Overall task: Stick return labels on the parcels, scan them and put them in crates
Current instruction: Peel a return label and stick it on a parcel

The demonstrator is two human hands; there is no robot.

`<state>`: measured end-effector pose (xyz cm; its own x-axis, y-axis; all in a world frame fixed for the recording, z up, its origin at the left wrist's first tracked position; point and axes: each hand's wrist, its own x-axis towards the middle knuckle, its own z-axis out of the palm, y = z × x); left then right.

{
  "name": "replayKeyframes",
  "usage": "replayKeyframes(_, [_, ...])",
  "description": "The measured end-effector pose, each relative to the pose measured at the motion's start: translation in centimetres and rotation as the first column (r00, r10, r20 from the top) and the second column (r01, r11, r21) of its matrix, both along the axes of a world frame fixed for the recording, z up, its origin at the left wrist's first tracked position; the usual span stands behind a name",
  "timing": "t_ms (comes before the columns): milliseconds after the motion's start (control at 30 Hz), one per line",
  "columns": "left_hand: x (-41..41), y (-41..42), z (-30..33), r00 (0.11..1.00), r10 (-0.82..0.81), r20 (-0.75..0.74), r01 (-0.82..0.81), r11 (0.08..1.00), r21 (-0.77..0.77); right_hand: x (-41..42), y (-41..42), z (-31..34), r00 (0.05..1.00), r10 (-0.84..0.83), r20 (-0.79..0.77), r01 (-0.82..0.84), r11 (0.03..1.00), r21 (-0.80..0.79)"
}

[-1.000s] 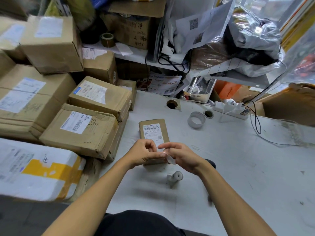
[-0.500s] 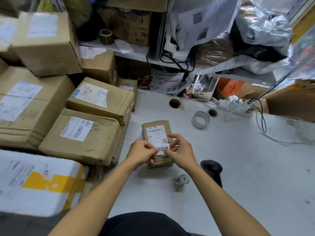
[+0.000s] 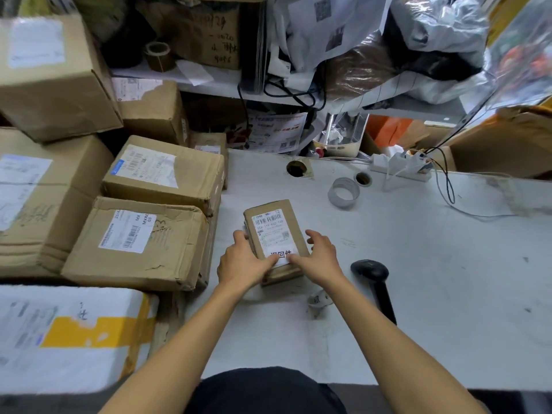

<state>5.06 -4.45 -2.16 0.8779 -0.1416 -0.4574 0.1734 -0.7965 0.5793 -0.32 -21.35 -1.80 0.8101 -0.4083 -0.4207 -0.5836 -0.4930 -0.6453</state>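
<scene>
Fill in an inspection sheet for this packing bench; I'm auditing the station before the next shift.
Surface: grey-white table, scuffed, with a round cable hole.
Job's things: small brown cardboard parcel flat on the table, white return label on its near end; black handheld scanner lying to its right; small label roll near it.
Clutter: grey tape ring; stacked brown cardboard boxes on the left.
Grippers: left hand and right hand flank the parcel, thumbs pressing the label.
Cables: black cable looping from a white power strip.
Surroundings: crowded shelf with silver plastic bags.
</scene>
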Motion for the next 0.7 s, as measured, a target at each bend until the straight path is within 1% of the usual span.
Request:
replayKeyframes(67, [-0.2, 0.0, -0.2, 0.997, 0.018, -0.071, -0.028, 0.991, -0.131, -0.1, 0.1, 0.2, 0.999, -0.035, -0.019, 0.037, 0.990, 0.133])
replayKeyframes(100, [-0.3, -0.1, -0.1, 0.996, 0.025, -0.090, -0.041, 0.983, -0.181, -0.3, 0.2, 0.4, 0.999, -0.050, -0.014, 0.052, 0.985, 0.165])
replayKeyframes(200, [-0.6, -0.5, 0.4, 0.998, 0.014, -0.056, -0.029, 0.962, -0.270, -1.0, 0.2, 0.6, 0.993, -0.112, 0.036, 0.103, 0.975, 0.196])
replayKeyframes(400, [-1.3, -3.1, 3.5, 1.000, -0.011, -0.013, 0.004, 0.890, -0.455, -3.2, -2.2, 3.4, 0.943, -0.259, 0.209, 0.202, 0.944, 0.259])
replayKeyframes(567, [-3.6, -8.2, 6.0, 0.997, -0.065, 0.029, 0.070, 0.825, -0.560, -7.7, -6.6, 6.1, 0.867, -0.376, 0.327, 0.296, 0.917, 0.269])
replayKeyframes(700, [-7.8, -13.0, 7.2, 0.988, -0.141, 0.063, 0.150, 0.778, -0.610, -13.6, -10.9, 7.5, 0.794, -0.468, 0.388, 0.389, 0.881, 0.268])
